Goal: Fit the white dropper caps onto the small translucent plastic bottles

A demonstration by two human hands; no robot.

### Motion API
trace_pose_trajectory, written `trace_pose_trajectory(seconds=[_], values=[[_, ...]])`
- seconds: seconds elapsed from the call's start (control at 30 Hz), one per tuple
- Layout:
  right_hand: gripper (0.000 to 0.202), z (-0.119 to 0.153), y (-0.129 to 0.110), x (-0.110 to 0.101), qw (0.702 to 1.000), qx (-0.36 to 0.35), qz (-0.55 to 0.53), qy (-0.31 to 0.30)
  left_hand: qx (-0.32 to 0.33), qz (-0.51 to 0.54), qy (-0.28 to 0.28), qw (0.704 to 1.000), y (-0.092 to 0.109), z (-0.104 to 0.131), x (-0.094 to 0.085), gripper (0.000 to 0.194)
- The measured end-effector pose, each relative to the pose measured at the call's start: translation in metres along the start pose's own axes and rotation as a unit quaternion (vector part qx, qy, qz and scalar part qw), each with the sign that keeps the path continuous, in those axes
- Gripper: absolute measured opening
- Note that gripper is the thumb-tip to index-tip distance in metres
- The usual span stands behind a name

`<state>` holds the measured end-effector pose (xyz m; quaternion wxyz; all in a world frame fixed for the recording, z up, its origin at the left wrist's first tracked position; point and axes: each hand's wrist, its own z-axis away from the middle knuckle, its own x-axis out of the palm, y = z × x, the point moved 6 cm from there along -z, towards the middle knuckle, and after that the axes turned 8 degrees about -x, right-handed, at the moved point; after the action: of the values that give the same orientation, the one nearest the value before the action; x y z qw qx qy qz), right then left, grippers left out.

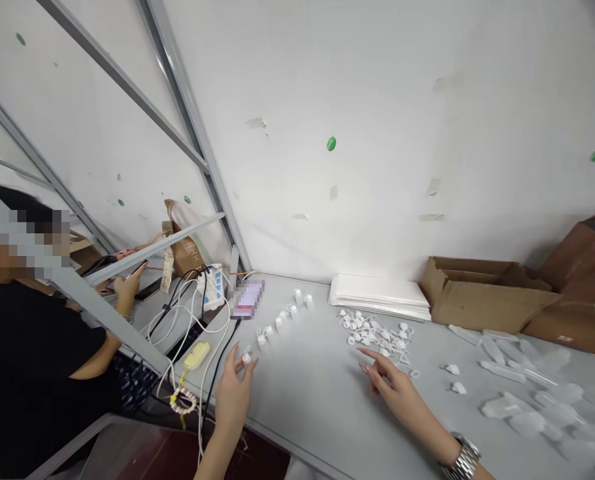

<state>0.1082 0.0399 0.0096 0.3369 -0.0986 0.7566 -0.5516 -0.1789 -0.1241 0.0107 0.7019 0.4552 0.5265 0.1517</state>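
My left hand (233, 387) pinches a small white cap-like piece (246, 358) between thumb and fingers, just above the table's left part. Beyond it, several similar white pieces (279, 324) stand upright in a loose slanting row. With index finger stretched out and nothing held, my right hand (390, 387) hovers at the near edge of a pile of small white caps with ring-shaped loops (370, 330). Two loose white caps (457, 387) lie to the right of that hand. Farther right are many translucent plastic pieces (502, 371), some blurred.
A stack of white sheets (377, 297) and an open cardboard box (477, 293) stand against the wall. On the left are a phone (248, 299), a power strip (211, 287), tangled cables, a yellow case (197, 356) and metal frame bars. Another person (32, 360) sits beyond the bars.
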Motion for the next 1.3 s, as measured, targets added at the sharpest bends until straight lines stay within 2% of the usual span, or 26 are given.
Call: trace_pose_trajectory(seconds=[0.2, 0.27, 0.33, 0.37, 0.43, 0.5, 0.53, 0.57, 0.6, 0.63, 0.7, 0.77, 0.87, 0.9, 0.93, 0.97, 1.0, 1.07, 1.17, 1.23, 1.3], values=[[0.043, 0.0, 0.005, -0.002, 1.0, -0.002, -0.002, 0.016, 0.012, 0.038, 0.004, 0.999, -0.007, -0.022, 0.018, 0.057], [0.043, -0.001, 0.005, -0.002, 1.0, 0.001, -0.003, 0.017, 0.01, 0.044, -0.006, 0.999, -0.006, -0.024, 0.021, 0.063], [0.044, -0.001, 0.005, -0.002, 1.0, 0.006, 0.002, 0.015, 0.018, 0.034, 0.008, 0.999, 0.0, -0.021, 0.019, 0.075], [0.044, -0.001, 0.004, -0.002, 1.0, 0.007, 0.005, 0.015, 0.029, 0.027, 0.03, 0.999, 0.005, -0.016, 0.015, 0.081], [0.042, -0.001, 0.003, -0.002, 1.0, 0.004, 0.008, 0.015, 0.069, 0.016, 0.116, 0.991, 0.02, -0.002, 0.0, 0.086], [0.04, 0.0, 0.001, -0.001, 1.0, 0.0, 0.008, 0.011, 0.143, 0.028, 0.213, 0.966, 0.042, 0.021, -0.015, 0.078], [0.039, 0.0, -0.001, 0.001, 1.0, -0.002, 0.011, 0.007, 0.198, 0.045, 0.24, 0.949, 0.055, 0.034, -0.019, 0.072], [0.038, 0.001, -0.002, 0.002, 1.0, -0.003, 0.018, 0.004, 0.253, 0.061, 0.245, 0.934, 0.069, 0.046, -0.019, 0.067], [0.038, 0.003, -0.003, 0.003, 1.0, -0.006, 0.029, 0.001, 0.296, 0.078, 0.236, 0.922, 0.082, 0.056, -0.015, 0.063], [0.038, 0.004, -0.005, 0.004, 0.999, -0.011, 0.047, -0.001, 0.33, 0.086, 0.2, 0.918, 0.096, 0.064, -0.006, 0.061], [0.037, 0.005, -0.009, 0.003, 0.995, -0.031, 0.1, 0.003, 0.372, 0.104, 0.083, 0.919, 0.123, 0.074, 0.023, 0.059], [0.036, 0.003, -0.014, -0.006, 0.983, -0.059, 0.173, 0.021, 0.386, 0.134, -0.027, 0.912, 0.148, 0.081, 0.06, 0.057], [0.034, -0.005, -0.015, -0.038, 0.939, -0.066, 0.331, 0.068, 0.308, 0.194, -0.164, 0.917, 0.169, 0.076, 0.118, 0.058], [0.032, -0.008, -0.012, -0.054, 0.912, -0.045, 0.401, 0.081, 0.281, 0.229, -0.21, 0.908, 0.173, 0.073, 0.136, 0.058], [0.03, -0.011, -0.007, -0.074, 0.872, 0.001, 0.48, 0.101, 0.259, 0.257, -0.253, 0.896, 0.176, 0.07, 0.152, 0.059], [0.028, -0.012, 0.0, -0.095, 0.824, 0.057, 0.552, 0.117, 0.241, 0.273, -0.27, 0.891, 0.175, 0.066, 0.165, 0.057], [0.027, -0.012, 0.006, -0.115, 0.803, 0.09, 0.574, 0.135, 0.232, 0.271, -0.279, 0.892, 0.174, 0.062, 0.175, 0.055], [0.026, -0.012, 0.018, -0.147, 0.78, 0.13, 0.593, 0.153, 0.23, 0.241, -0.277, 0.901, 0.166, 0.053, 0.188, 0.041], [0.025, -0.012, 0.036, -0.175, 0.766, 0.163, 0.604, 0.145, 0.283, 0.169, -0.234, 0.915, 0.157, 0.043, 0.19, 0.023], [0.024, -0.014, 0.045, -0.18, 0.767, 0.169, 0.605, 0.13, 0.336, 0.12, -0.21, 0.91, 0.155, 0.043, 0.188, 0.017], [0.022, -0.017, 0.052, -0.179, 0.77, 0.169, 0.603, 0.117, 0.387, 0.076, -0.212, 0.894, 0.157, 0.048, 0.186, 0.015]])
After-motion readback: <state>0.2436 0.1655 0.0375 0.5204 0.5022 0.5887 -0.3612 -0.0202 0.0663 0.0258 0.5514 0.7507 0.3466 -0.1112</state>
